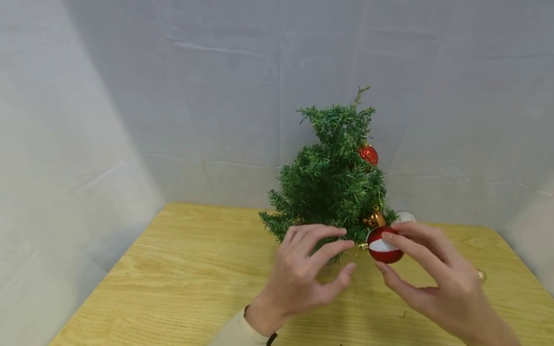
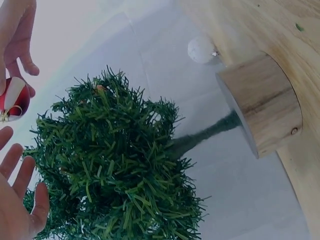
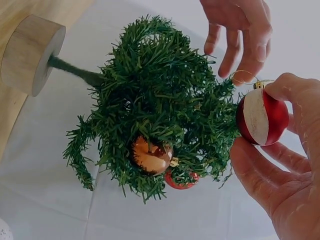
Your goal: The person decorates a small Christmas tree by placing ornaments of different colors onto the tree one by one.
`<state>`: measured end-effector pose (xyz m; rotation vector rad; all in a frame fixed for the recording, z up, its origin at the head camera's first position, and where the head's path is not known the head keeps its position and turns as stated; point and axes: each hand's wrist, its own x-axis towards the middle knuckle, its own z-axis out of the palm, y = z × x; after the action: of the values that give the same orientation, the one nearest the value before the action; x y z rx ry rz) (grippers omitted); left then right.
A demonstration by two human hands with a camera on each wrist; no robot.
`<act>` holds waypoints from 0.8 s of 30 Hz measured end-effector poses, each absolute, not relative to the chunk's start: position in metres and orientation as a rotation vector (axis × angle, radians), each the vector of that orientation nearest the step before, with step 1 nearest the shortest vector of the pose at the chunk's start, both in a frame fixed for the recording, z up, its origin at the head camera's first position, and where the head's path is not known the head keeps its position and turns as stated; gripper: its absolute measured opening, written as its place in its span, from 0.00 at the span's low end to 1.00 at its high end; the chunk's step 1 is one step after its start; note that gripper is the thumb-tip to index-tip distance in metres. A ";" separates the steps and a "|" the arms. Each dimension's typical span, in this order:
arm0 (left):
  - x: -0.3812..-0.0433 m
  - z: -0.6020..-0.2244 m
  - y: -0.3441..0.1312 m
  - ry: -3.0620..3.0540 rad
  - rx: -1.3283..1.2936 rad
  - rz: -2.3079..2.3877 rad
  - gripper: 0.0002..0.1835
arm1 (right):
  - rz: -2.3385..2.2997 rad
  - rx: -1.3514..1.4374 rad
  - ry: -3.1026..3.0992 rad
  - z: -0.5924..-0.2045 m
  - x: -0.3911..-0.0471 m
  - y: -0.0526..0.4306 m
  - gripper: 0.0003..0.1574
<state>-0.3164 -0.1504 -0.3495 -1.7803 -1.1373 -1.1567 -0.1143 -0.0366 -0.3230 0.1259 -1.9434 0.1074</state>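
Note:
My right hand (image 1: pixel 446 278) pinches a red bauble (image 1: pixel 391 251) with a white band between thumb and fingers, in front of the tree's lower right side. Its gold cap and thin string loop (image 3: pixel 245 76) point toward my left hand (image 1: pixel 309 269). The left fingers are spread and slightly bent, close to the loop, with nothing gripped. Behind both hands stands a small green Christmas tree (image 1: pixel 333 178) on a round wooden base (image 2: pixel 262 102). A shiny red bauble (image 1: pixel 369 155) and a copper-coloured bauble (image 3: pixel 150 156) hang in its right-side branches.
A white bauble (image 2: pixel 201 50) lies on the wooden table (image 1: pixel 173 269) behind the tree. A small gold bauble (image 1: pixel 482 275) lies at the right, partly hidden by my right hand. A pale sheet (image 1: pixel 216 96) hangs behind the table.

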 end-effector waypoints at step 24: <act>-0.312 -0.352 -0.150 -1.158 -1.739 -1.262 0.04 | 0.097 0.108 -1.978 -0.327 -0.117 -0.038 0.31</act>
<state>-0.3123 -0.1503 -0.3521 -1.7390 -1.1579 -1.2624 -0.1166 -0.0381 -0.3268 0.1081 -1.9784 0.0969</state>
